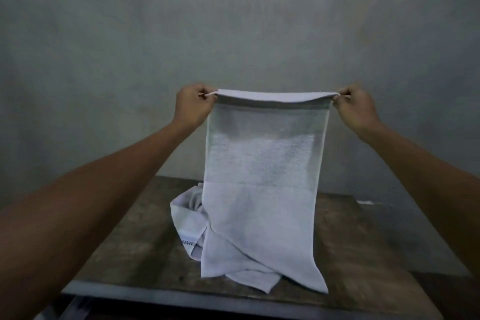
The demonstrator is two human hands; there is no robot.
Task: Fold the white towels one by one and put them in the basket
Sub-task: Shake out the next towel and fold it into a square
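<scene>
Bare mottled grey wall [233, 21] filling the upper frame, dark worn wooden table [363, 254] across the lower centre, left hand [193, 106] and right hand [357, 108] each pinching a top corner of a white towel [262, 189] hanging mid-frame, its bottom edge crumpled on the table, another rumpled white towel [185, 218] behind it at lower left.

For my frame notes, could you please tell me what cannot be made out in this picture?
Basket: nowhere in the head view.
Towel pile: head view, mostly hidden behind the held towel, so its count is unclear.
Grip of left hand and right hand: head view, fingertips mostly hidden behind the hands' own backs.
Table: head view, its underside is dark and cut off by the bottom edge.
</scene>
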